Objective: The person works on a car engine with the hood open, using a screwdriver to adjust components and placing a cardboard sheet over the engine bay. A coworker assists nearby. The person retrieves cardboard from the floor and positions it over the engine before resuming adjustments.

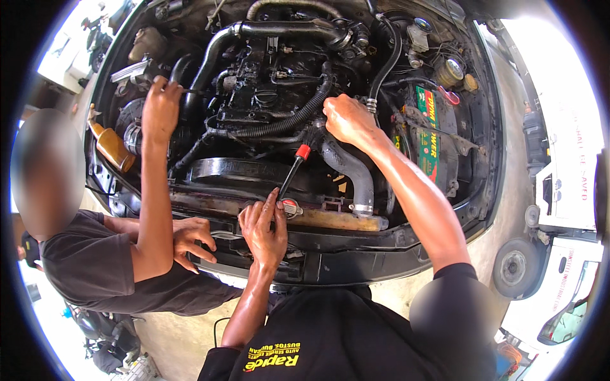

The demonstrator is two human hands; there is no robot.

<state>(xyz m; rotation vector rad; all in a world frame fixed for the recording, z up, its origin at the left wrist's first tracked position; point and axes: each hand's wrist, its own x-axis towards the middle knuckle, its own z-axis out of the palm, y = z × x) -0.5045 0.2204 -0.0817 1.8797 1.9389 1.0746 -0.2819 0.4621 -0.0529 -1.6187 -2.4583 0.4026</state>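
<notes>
My left hand (262, 232) grips the lower end of a black tool (292, 171) with a red end (302, 152), beside the radiator cap (291, 207). The red end is tilted up toward the engine fittings. My right hand (349, 119) is closed over the engine's right side, above a grey curved hose (352, 168) and near black hoses; what its fingers hold is hidden. The black engine cover (260, 95) lies ahead, and a ribbed hose (286, 117) runs across its front.
At the left, a co-worker (89, 254) reaches one hand (162, 105) into the bay, the other (194, 238) at the front edge. A battery (432, 140) sits right, an amber bottle (111, 143) left. A white vehicle (565, 197), wheel (516, 267) and motorbikes (95, 343) stand around the car.
</notes>
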